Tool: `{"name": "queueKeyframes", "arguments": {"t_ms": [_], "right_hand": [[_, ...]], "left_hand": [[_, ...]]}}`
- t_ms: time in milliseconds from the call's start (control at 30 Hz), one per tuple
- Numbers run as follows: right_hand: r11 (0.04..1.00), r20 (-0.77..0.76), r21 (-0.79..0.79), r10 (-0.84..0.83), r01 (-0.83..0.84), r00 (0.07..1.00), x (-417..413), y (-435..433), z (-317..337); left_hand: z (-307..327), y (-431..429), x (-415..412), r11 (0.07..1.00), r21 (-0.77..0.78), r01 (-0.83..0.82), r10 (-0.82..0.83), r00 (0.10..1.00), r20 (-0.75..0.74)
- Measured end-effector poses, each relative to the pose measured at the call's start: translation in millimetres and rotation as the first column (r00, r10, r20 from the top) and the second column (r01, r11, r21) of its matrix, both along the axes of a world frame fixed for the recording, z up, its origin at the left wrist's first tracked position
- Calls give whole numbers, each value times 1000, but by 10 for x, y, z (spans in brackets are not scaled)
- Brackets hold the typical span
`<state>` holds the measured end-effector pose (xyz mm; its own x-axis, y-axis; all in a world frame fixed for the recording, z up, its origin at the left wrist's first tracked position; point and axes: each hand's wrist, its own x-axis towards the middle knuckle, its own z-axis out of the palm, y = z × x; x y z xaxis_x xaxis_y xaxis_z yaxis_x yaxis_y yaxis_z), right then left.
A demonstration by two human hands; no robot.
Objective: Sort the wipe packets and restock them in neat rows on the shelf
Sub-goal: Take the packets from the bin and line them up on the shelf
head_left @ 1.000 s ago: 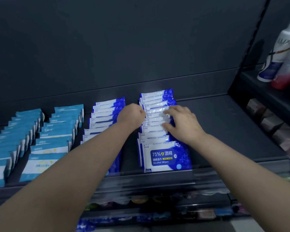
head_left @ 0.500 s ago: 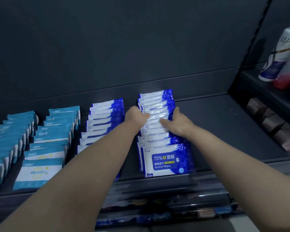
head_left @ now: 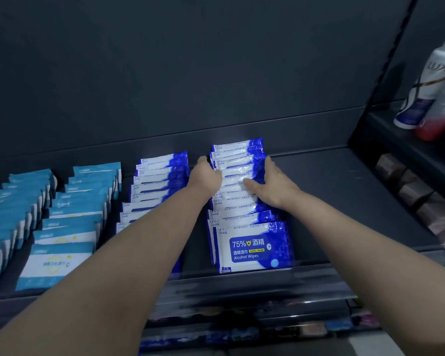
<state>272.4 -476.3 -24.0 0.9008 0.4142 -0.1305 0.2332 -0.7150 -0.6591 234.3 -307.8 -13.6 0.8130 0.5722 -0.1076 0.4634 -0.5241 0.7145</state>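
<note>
Both arms reach out over the dark shelf (head_left: 344, 191). The row of alcohol wipe packets (head_left: 252, 249) stands on the shelf, running from the front rail back to the wall. The packets lean one behind the other, and the front one shows the words "75%" and "Alcohol Wipes". The left grip (head_left: 206, 176) is at the left edge of this row, far back, with its fingers curled round the packet edges. The right grip (head_left: 271, 187) is at the right edge, across from the left one. Its thumb (head_left: 249, 185) lies on top of the packets and its fingers wrap round the blue side. So both are grasping the same bunch of packets between them.

Just left of the left arm stands a second blue and white row (head_left: 159, 173), partly hidden by the arm. Further left are two rows of light blue packets (head_left: 85, 201). On a higher shelf at the right stand some bottles (head_left: 427, 98), and below them sit brown packs (head_left: 411, 191), which look blurry
</note>
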Motion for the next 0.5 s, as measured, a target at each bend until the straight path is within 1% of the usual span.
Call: {"name": "queueKeyframes", "arguments": {"t_ms": [67,133,267,333,433,500], "right_hand": [[997,-73,66,-41,46,997,73,15,2],[994,-146,88,-50,63,988,148,57,-11],[976,-262,155,-107,151,959,364,134,-15],[967,-295,176,-125,183,947,449,168,-41],[969,-318,199,-75,144,945,465,226,-75],[970,-286,210,-58,122,956,477,230,-142]], "left_hand": [[33,6,21,986,-162,-28,25,999,-24],[25,15,52,967,-252,-42,29,998,-56],[-7,20,143,945,-319,-68,50,997,-67],[-46,31,207,931,-359,-64,47,997,-57],[-93,-4,260,924,-381,32,-32,999,8],[-125,-15,258,929,-365,64,-54,998,38]]}}
